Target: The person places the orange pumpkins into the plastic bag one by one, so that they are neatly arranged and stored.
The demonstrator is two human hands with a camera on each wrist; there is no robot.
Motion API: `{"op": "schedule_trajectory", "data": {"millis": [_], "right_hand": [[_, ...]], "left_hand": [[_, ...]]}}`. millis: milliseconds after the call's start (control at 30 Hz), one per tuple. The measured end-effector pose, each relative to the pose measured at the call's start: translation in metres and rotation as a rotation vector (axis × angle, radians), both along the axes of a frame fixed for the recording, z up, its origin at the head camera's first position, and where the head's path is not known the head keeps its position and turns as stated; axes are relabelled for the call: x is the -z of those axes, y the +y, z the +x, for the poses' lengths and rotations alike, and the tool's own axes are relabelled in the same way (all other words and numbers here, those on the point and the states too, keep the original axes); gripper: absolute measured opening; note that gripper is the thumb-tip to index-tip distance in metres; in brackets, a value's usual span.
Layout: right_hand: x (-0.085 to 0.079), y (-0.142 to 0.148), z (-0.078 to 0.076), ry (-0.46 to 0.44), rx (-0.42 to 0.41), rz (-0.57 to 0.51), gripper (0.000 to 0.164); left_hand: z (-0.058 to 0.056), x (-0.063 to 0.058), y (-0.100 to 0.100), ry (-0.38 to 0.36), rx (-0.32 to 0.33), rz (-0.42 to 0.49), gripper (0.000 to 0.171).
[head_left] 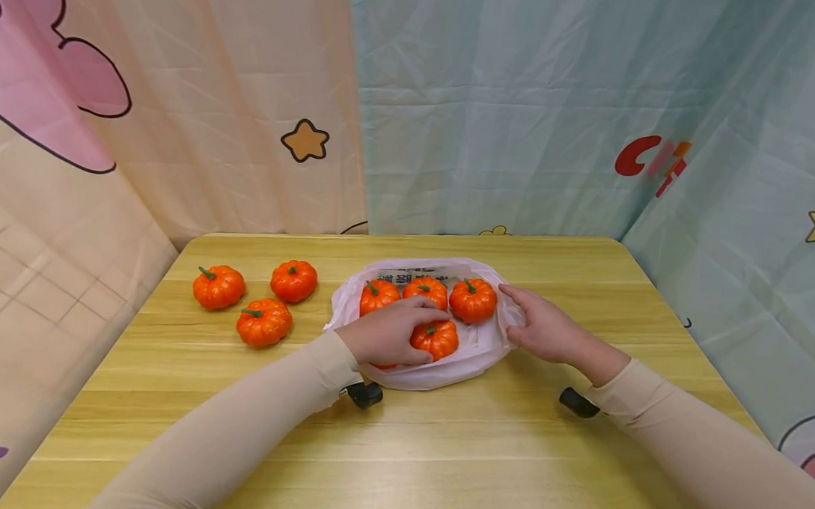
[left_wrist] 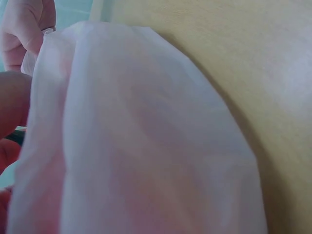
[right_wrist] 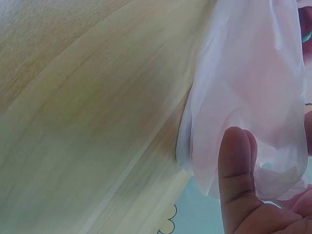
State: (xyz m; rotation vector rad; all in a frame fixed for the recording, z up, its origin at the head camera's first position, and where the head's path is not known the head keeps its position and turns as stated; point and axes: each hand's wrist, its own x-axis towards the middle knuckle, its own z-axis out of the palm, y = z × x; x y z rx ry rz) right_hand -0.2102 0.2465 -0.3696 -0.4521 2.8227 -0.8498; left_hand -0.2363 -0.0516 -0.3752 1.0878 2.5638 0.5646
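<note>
A white plastic bag [head_left: 412, 379] lies open on the table with several small orange pumpkins inside. My left hand [head_left: 388, 331] reaches in over the bag's left side. Its thumb and fingers curl about the front pumpkin [head_left: 440, 342], whose green stem shows between them. Another pumpkin under this hand is mostly hidden. At the bag's right side, my right hand [head_left: 548, 326] pinches the rim, with the thumb [right_wrist: 237, 170] against the outside of the plastic. Close to those fingers sits the right-hand pumpkin [head_left: 473, 301]. In the left wrist view the bag wall [left_wrist: 146, 131] hides most of the contents.
Three more pumpkins stand left of the bag: one at far left [head_left: 219, 288], one behind [head_left: 294, 281] and one nearer [head_left: 265, 323]. The wooden table [head_left: 455, 455] backs onto printed curtains [head_left: 483, 117], which also hang along both sides.
</note>
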Motion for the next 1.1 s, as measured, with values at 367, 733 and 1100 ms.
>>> {"op": "schedule_trajectory", "data": {"millis": [367,733,1100], "right_hand": [[0.0004,-0.0007,0.0009,-0.003,-0.001,-0.002,0.077],[-0.0003,-0.0012,0.0029,-0.014,0.004,-0.005,0.078],[-0.0004,-0.0023,0.0045,-0.036,0.002,0.0,0.079]], "left_hand": [[-0.0017,-0.0001,-0.0014,0.001,-0.008,-0.006,0.062],[-0.0025,0.0017,-0.0031,0.004,-0.017,-0.01,0.06],[-0.0031,0.0027,-0.0043,0.014,-0.014,-0.022,0.061]]}}
